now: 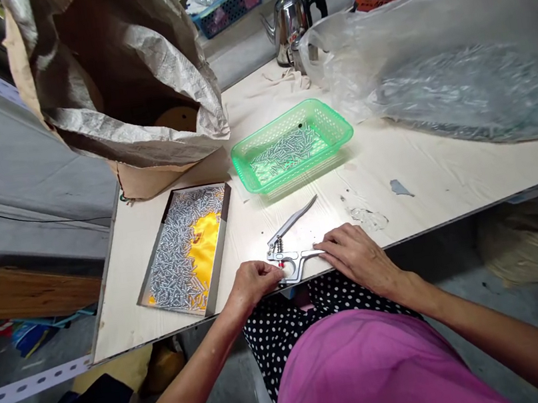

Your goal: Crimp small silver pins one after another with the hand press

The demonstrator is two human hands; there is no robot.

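Here you are, front edge of the pale wooden table (368,159), with the silver metal spring-loaded hand press (300,264) sitting right between your hands. Your left hand (255,279) has its fingertips bunched at the press's mouth, just beside the red tip (281,265); your right hand (358,255) is half-curled, fingertips on the end of the lower handle. Whether the left pinches anything, or how firmly the right holds, I can't fairly tell from here.

Watch those left fingertips: close the handles and they could get nipped! A slack right hand might let the press tip over that near edge. Swing your left hand wide and it may knock the shallow metal-rimmed tray (217,263), spilling its small silver metal pieces (168,270). Ahead of both hands, the translucent green plastic basket (336,112) limits you; the widest room runs beyond your right hand, toward the bulging clear plastic bag (426,36).
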